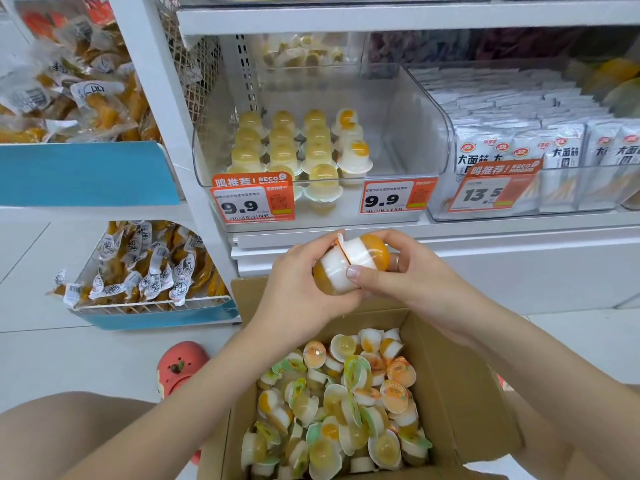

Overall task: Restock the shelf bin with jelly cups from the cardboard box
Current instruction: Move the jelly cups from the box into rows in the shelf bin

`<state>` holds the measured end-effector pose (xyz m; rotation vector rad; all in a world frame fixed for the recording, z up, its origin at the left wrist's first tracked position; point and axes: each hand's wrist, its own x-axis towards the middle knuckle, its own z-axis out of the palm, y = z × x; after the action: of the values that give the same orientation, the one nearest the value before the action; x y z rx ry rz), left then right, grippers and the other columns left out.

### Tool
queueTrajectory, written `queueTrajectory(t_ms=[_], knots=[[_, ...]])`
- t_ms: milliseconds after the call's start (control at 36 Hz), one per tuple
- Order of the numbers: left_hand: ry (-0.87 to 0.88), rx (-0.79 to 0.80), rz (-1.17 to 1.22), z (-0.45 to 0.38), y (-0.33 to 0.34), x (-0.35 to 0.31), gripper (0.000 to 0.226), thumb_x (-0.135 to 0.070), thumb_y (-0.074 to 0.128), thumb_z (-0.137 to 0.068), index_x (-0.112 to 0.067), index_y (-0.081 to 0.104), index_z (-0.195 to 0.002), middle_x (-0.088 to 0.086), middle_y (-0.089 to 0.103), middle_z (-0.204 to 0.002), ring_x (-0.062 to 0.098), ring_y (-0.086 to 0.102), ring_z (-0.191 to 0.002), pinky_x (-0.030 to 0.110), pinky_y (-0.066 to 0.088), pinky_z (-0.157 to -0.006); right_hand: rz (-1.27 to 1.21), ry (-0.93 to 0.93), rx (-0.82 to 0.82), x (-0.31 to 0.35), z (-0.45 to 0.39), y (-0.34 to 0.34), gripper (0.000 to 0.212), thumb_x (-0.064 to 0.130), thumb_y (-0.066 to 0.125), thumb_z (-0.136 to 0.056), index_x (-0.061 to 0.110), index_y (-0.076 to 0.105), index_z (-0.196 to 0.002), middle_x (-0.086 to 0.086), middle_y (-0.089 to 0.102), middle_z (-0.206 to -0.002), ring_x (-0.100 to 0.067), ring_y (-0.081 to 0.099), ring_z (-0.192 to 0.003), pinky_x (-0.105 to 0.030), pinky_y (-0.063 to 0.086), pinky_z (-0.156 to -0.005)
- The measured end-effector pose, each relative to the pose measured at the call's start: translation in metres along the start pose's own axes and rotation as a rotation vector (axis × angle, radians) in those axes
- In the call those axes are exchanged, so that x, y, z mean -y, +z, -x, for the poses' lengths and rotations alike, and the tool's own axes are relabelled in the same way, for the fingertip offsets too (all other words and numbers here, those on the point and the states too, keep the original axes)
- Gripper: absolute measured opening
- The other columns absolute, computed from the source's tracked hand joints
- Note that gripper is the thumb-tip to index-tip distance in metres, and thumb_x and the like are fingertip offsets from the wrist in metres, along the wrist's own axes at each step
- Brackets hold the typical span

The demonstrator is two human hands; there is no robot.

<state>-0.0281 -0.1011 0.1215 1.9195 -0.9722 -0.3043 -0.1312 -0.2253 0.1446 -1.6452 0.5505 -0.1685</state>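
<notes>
Two cups [349,263] held lid to lid in front of me, above the box [450,368] and below the shelf bin [408,133]. Each cup: white base, clear dome, orange-yellow fruit inside. One dome faces left into my left palm, the other faces right.

Left hand [298,289] cradles the left cup from below, fingers curled around it. Right hand [398,268] grips the right cup, thumb pressed across the white band where the lids meet, fingers wrapped behind the dome.

Left to right, containers:

Wire baskets [152,306] with blue fronts at far left, upper and lower, both heaped with clear packets of yellow-orange snack sticks.

Shelf bin, clear plastic, centre shelf. I count roughly four short rows of cups standing dome-up in its left half; three rows pale yellow, the rightmost row with orange fruit showing. Right half of the bin bare. Two price tags [254,202] reading 9.9 clipped on the front.

Second bin [446,140] to the right, packed with upright white sachets, tag 13.5.

Box, brown cardboard, flaps open, on the floor between my knees. Holds a loose jumble of cups lying every way: some lids orange-printed, some green-printed, domes pale yellow or orange.

A red shoe [180,367] sits just left of the box.
</notes>
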Motion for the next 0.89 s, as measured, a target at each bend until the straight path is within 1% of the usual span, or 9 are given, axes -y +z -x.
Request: queueTrajectory(t_ms=[139, 222, 306, 389, 500, 583, 639, 722, 889], knots=[[0.072, 0.0, -0.08, 0.003, 0.001, -0.002, 0.078, -0.03, 0.083, -0.062, -0.023, 0.052, -0.133, -0.011, 0.062, -0.109, 0.007, 0.055, -0.101, 0.011, 0.041, -0.084, 0.026, 0.022, 0.018, -0.001, -0.004, -0.002, 0.048, 0.024, 0.082, -0.067, 0.023, 0.062, -0.111, -0.005, 0.07, -0.102, -0.019, 0.068, -0.095, -0.039, 0.055, -0.089], [0.098, 0.028, -0.149, 0.003, 0.001, 0.001, 0.083, -0.034, 0.079, -0.062, -0.023, 0.047, -0.137, -0.013, 0.057, -0.107, 0.006, 0.049, -0.107, 0.007, 0.035, -0.088, 0.073, 0.002, -0.001, 0.0, -0.006, -0.001, 0.049, 0.021, 0.084, -0.066, 0.026, 0.063, -0.111, -0.001, 0.069, -0.102, -0.01, 0.066, -0.09, -0.027, 0.057, -0.081], [0.103, 0.12, -0.206, -0.001, -0.002, 0.004, 0.094, -0.036, 0.079, -0.068, -0.026, 0.029, -0.147, -0.009, 0.051, -0.13, 0.006, 0.039, -0.123, 0.02, 0.033, -0.104, 0.133, -0.037, -0.039, 0.003, -0.007, -0.002, 0.049, 0.02, 0.085, -0.066, 0.028, 0.065, -0.11, 0.004, 0.068, -0.101, -0.006, 0.064, -0.085, -0.016, 0.053, -0.074], [0.042, 0.193, -0.254, -0.009, -0.014, 0.006, 0.104, -0.04, 0.077, -0.072, -0.029, 0.01, -0.15, -0.009, 0.031, -0.15, 0.008, 0.026, -0.137, 0.028, 0.026, -0.113, 0.17, -0.095, -0.142, 0.016, -0.014, -0.013, 0.048, 0.021, 0.084, -0.065, 0.029, 0.066, -0.109, 0.005, 0.067, -0.099, -0.008, 0.063, -0.084, -0.018, 0.051, -0.073], [0.005, 0.134, -0.321, -0.026, -0.036, 0.014, 0.069, -0.028, 0.076, -0.077, -0.023, 0.043, -0.138, -0.004, 0.043, -0.139, 0.014, 0.041, -0.127, 0.023, 0.031, -0.103, 0.264, -0.23, -0.301, 0.056, -0.042, -0.041, 0.049, 0.025, 0.085, -0.063, 0.028, 0.067, -0.109, 0.005, 0.066, -0.093, -0.006, 0.06, -0.073, -0.017, 0.052, -0.066], [-0.018, 0.128, -0.388, -0.04, -0.047, 0.02, 0.058, -0.022, 0.072, -0.08, -0.022, 0.048, -0.132, -0.001, 0.047, -0.134, 0.016, 0.044, -0.122, 0.025, 0.034, -0.098, 0.569, -0.302, -0.368, 0.091, -0.079, -0.059, 0.049, 0.031, 0.084, -0.065, 0.027, 0.066, -0.11, 0.008, 0.061, -0.094, -0.005, 0.056, -0.078, -0.015, 0.045, -0.067], [-0.038, 0.126, -0.4, -0.049, -0.051, 0.023, 0.057, -0.019, 0.071, -0.079, -0.022, 0.048, -0.131, -0.001, 0.047, -0.133, 0.016, 0.044, -0.121, 0.026, 0.035, -0.098, 0.841, -0.286, -0.332, 0.107, -0.107, -0.066, 0.052, 0.035, 0.082, -0.065, 0.025, 0.065, -0.113, 0.003, 0.062, -0.103, -0.013, 0.056, -0.09, -0.024, 0.042, -0.075], [-0.044, 0.13, -0.443, -0.059, -0.053, 0.027, 0.059, -0.018, 0.07, -0.079, -0.021, 0.046, -0.133, -0.001, 0.047, -0.133, 0.018, 0.043, -0.124, 0.031, 0.038, -0.102, 1.227, -0.295, -0.125, 0.111, -0.144, -0.069, 0.058, 0.037, 0.082, -0.063, 0.025, 0.064, -0.116, -0.001, 0.064, -0.113, -0.021, 0.057, -0.098, -0.025, 0.038, -0.077], [-0.047, 0.137, -0.54, -0.064, -0.051, 0.032, 0.057, -0.024, 0.067, -0.082, -0.023, 0.041, -0.133, -0.002, 0.04, -0.127, 0.021, 0.042, -0.12, 0.037, 0.042, -0.097, 1.522, -0.327, 0.193, 0.096, -0.179, -0.075, 0.056, 0.028, 0.08, -0.064, 0.032, 0.061, -0.117, 0.001, 0.065, -0.108, -0.024, 0.058, -0.095, -0.027, 0.041, -0.079]])
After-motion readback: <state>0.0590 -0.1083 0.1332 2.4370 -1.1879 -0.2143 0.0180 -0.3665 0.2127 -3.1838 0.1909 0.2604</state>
